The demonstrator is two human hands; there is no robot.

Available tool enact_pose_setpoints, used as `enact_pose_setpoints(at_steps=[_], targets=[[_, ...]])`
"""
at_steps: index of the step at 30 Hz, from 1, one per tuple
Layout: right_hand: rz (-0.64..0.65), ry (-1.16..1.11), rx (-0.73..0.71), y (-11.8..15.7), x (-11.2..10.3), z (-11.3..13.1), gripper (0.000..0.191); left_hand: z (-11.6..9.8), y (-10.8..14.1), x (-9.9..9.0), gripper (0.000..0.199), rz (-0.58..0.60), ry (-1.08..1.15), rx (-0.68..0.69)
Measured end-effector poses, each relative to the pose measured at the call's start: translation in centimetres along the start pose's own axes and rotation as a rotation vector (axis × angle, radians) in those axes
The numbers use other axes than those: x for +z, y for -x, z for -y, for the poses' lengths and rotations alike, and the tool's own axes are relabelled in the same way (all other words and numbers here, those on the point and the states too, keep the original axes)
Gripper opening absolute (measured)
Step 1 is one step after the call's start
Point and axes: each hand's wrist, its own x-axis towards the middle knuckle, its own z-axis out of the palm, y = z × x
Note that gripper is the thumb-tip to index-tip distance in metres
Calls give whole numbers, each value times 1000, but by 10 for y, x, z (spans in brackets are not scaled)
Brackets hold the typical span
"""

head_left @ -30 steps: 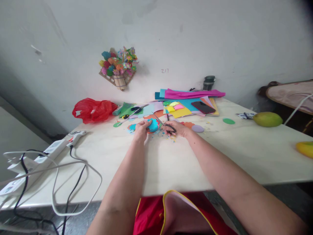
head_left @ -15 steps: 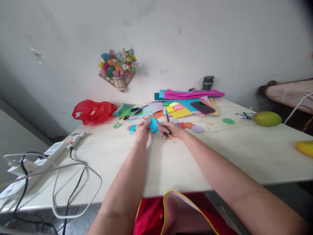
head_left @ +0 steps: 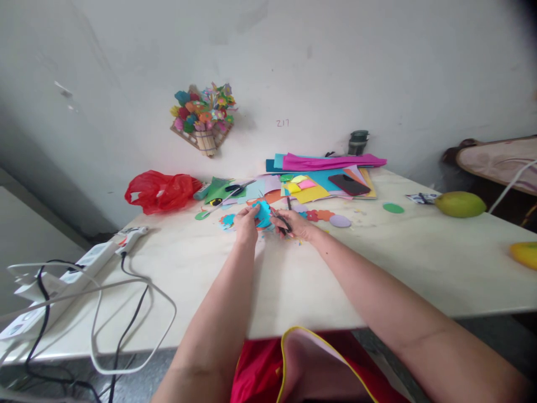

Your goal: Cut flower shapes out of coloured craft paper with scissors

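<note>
Between thumb and fingers, my left hand [head_left: 246, 221] pinches a blue paper piece [head_left: 263, 214] with a scalloped edge. My right hand [head_left: 298, 223] is closed round the black handles of a pair of scissors [head_left: 285, 223], whose blades are at the right edge of the blue paper. Just left of my left hand lies another blue scalloped piece [head_left: 227, 220]. Red and orange paper pieces [head_left: 324, 215] and a lilac oval [head_left: 340, 221] lie to the right of my right hand. Small paper scraps are scattered below the scissors.
A red plastic bag [head_left: 161, 191], dark-handled scissors [head_left: 237, 189], coloured sheets [head_left: 312, 193] and a phone [head_left: 349, 184] lie toward the wall. A power strip [head_left: 90, 256] with cables is at left. Green fruit [head_left: 460, 204] and yellow fruit [head_left: 525, 254] are at right.
The scissors in my right hand have shifted and turned slightly against the blue paper's edge. My left hand still holds the paper. The whole view has shifted slightly.
</note>
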Motion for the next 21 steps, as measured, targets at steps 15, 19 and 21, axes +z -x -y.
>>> enact_pose_setpoints(at_steps=[15, 19, 21], targets=[[-111, 14, 12, -4, 6, -3, 26, 4, 4, 6, 39, -40, -4, 38], [-125, 36, 8, -6, 6, -4, 28, 6, 3, 5, 38, -49, -6, 60], [-109, 34, -9, -6, 5, -5, 30, 6, 3, 4, 36, -49, -9, 73]])
